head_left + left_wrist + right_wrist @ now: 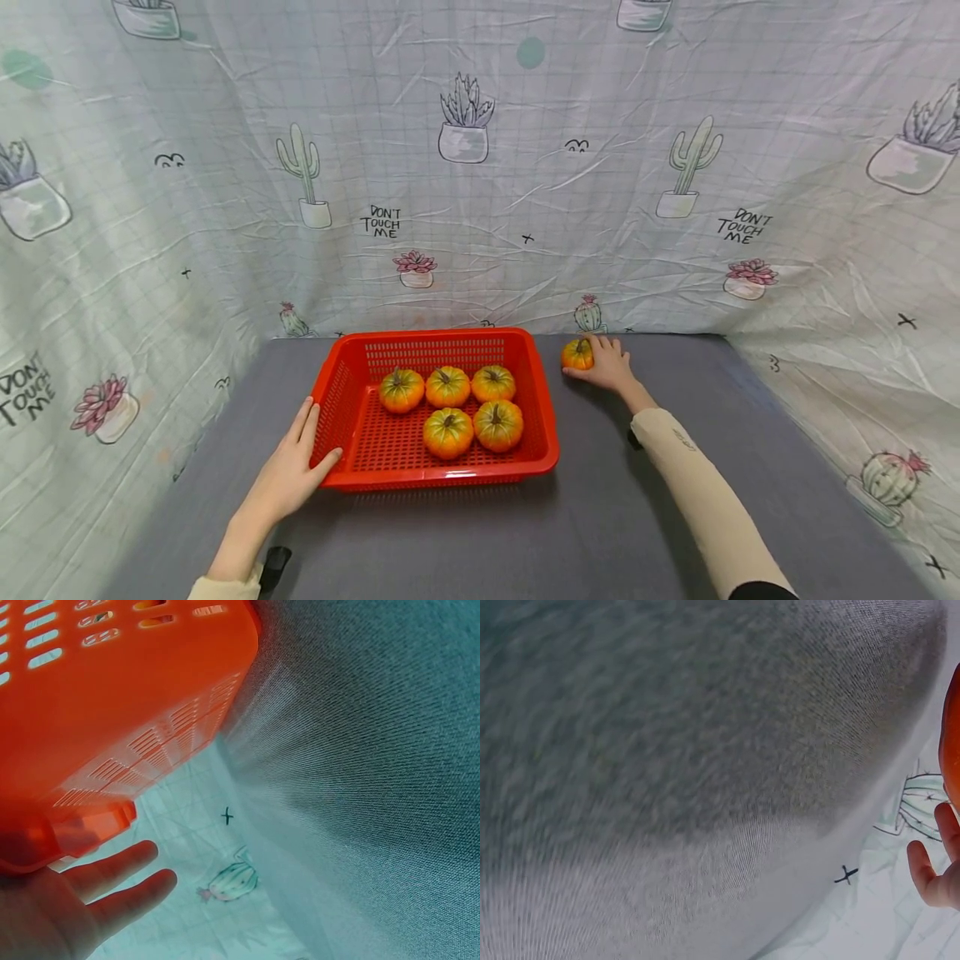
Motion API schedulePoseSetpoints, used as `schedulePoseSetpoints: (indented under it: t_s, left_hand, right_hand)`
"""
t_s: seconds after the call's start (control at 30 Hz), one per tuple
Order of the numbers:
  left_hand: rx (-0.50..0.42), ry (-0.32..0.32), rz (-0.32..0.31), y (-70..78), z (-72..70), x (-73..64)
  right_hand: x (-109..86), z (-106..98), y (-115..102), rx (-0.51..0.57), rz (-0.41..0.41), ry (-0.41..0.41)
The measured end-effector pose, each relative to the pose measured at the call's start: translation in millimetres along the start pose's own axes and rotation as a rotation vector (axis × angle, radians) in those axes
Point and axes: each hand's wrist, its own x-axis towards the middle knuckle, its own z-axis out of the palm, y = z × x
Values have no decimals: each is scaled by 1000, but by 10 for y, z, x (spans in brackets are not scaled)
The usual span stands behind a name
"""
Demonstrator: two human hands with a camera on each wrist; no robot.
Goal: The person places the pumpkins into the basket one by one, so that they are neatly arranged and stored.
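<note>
A red plastic basket (442, 477) with slotted walls holds several small orange pumpkins (447, 432), green-tinged on top with short stems. My left hand (288, 471) rests at the basket's front left corner, fingers straight along the left rim and thumb at the front rim. In the left wrist view, two fingers (124, 889) extend under the rim beside the orange-red wall. To the right of the basket, my right hand (609, 367) grips another small pumpkin (577, 354) between thumb and fingers, close over the table. The right wrist view catches only that pumpkin's edge (951, 742) and two fingertips.
The grey cloth-covered table (600, 517) extends around the basket. A pale curtain (525, 183) printed with cacti and lettering hangs behind the table and along both sides, close behind the basket and the right hand.
</note>
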Motion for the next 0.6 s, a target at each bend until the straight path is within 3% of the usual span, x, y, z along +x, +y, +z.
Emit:
schedulePoseSetpoints:
  t_s: [0.6]
  left_hand:
    - [-8, -4, -7, 7, -7, 1]
  right_hand:
    - [-279, -188, -244, 6, -190, 31]
